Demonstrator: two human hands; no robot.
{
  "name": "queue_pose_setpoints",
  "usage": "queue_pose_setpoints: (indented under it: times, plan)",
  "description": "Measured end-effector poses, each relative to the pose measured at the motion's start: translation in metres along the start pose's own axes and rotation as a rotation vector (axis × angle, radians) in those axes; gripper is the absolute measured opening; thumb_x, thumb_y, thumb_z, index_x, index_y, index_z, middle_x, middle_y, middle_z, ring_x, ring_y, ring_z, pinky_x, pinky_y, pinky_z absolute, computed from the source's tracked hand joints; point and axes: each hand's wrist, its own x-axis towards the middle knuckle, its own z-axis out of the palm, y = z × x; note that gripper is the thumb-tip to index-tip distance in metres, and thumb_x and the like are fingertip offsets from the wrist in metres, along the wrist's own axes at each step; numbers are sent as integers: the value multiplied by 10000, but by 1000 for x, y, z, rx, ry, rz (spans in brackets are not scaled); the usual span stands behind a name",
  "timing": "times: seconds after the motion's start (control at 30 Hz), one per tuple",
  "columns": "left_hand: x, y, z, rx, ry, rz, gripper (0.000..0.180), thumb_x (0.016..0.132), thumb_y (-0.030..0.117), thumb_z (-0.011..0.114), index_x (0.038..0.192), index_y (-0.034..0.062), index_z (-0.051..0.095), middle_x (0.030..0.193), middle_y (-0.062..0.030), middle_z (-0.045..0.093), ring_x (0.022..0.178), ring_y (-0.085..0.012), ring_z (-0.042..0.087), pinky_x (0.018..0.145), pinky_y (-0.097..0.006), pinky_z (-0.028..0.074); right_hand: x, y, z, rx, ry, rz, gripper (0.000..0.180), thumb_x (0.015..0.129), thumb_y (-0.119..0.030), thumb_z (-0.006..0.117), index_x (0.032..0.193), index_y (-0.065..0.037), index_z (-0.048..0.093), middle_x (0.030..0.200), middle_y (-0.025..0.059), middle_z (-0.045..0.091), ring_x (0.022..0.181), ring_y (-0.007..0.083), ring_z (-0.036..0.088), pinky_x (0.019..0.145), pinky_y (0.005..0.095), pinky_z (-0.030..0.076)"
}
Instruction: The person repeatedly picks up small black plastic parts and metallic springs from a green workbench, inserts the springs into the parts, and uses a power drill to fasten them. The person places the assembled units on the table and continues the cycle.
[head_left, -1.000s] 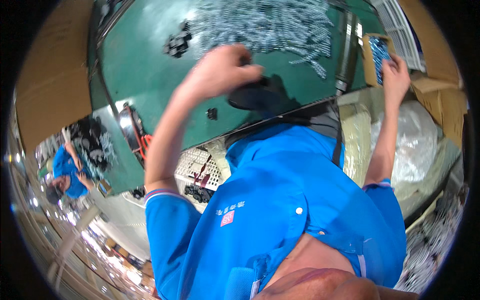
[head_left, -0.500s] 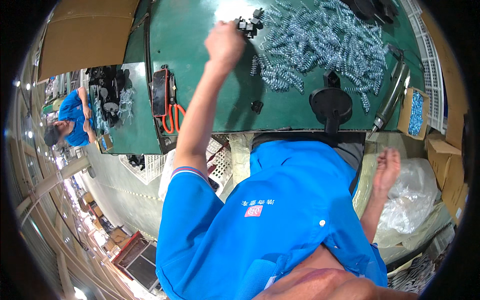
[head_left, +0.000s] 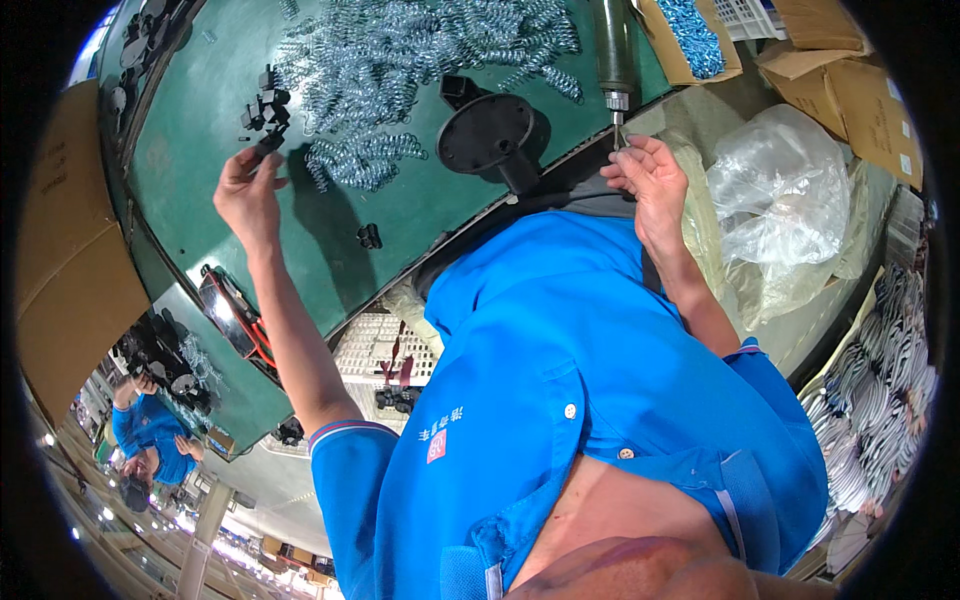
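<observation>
My left hand [head_left: 250, 197] pinches a small black plastic part [head_left: 268, 142] between thumb and fingers, beside a little pile of similar black blocks [head_left: 266, 108]. With its fingers drawn together, my right hand [head_left: 652, 182] is at the bit of an electric screwdriver [head_left: 616, 60]; anything tiny between those fingertips is hidden. A round black plastic base [head_left: 487, 134] with a square socket and a stub lies at the table's near edge, between my hands. Beyond it spreads a big heap of metal coil springs [head_left: 400, 60]. One small black piece [head_left: 369, 236] lies alone on the green tabletop [head_left: 215, 90].
An open carton of bluish screws [head_left: 692, 40] stands right of the screwdriver. Clear plastic bags [head_left: 780, 185] and brown cartons [head_left: 850, 100] are at my right. A phone [head_left: 228, 312] and orange-handled pliers [head_left: 262, 345] lie at left. A co-worker [head_left: 155, 435] sits beyond.
My left hand has come back from the block pile with a black part. My right hand has risen from beside my body to the screwdriver's bit. The view has turned and shifted right.
</observation>
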Motion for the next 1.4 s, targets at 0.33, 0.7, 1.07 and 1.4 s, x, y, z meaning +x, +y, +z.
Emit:
queue_pose_setpoints:
  times: [0.33,0.7,1.07,1.4]
  plan:
    - [-60,57,55,-75,-263,-201,232,873,47,688,1098,-12,683,906,-69,701,717,-116,657,599,-235,522,2,16,4,110,-19,10,264,915,-26,634,1161,10,545,940,130,672,767,204,687,649,283,559]
    - [-75,68,80,-171,-354,-271,227,902,79,662,1103,-27,663,951,-77,677,837,-144,688,644,-260,532,5,17,5,217,-46,13,212,943,-70,611,1143,-14,570,915,114,672,719,171,670,602,282,546]
    - [-87,76,98,-242,-366,-231,219,897,88,677,1097,0,681,879,-25,662,765,-90,636,657,-228,509,65,-77,81,-1002,-383,-1070,230,821,-68,700,1045,-104,662,867,66,613,721,207,635,629,312,523]
    - [-102,78,115,-169,-233,72,231,885,104,700,1100,21,692,892,23,575,769,-62,532,687,-206,450,117,-84,108,-818,-721,-567,162,921,-142,624,1058,-56,630,913,60,688,724,115,656,602,251,506]
